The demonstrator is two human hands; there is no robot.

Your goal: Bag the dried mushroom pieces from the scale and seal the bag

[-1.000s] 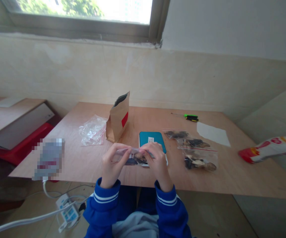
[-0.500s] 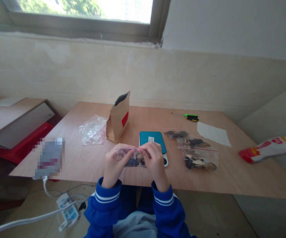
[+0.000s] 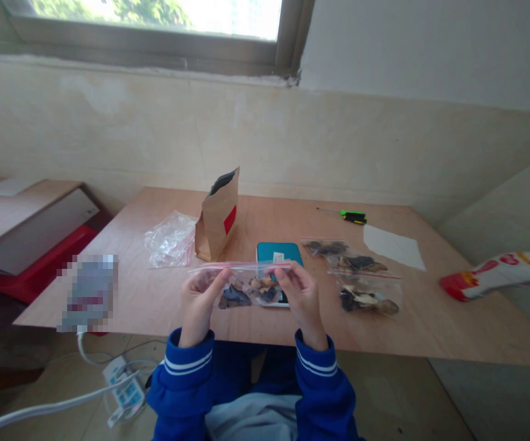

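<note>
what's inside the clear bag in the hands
The clear bag, held by the left hand and right hand, has dark and pale dried pieces lying along its bottom. The fingers cover both ends, so whatever is there is hidden. What the pieces are is unclear.

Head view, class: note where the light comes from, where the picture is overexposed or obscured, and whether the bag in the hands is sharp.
Head view: daylight from the window, its pane blown out; a pixelated patch masks something at the table's left edge; the zip bag between left hand and right hand looks slightly soft.
</note>
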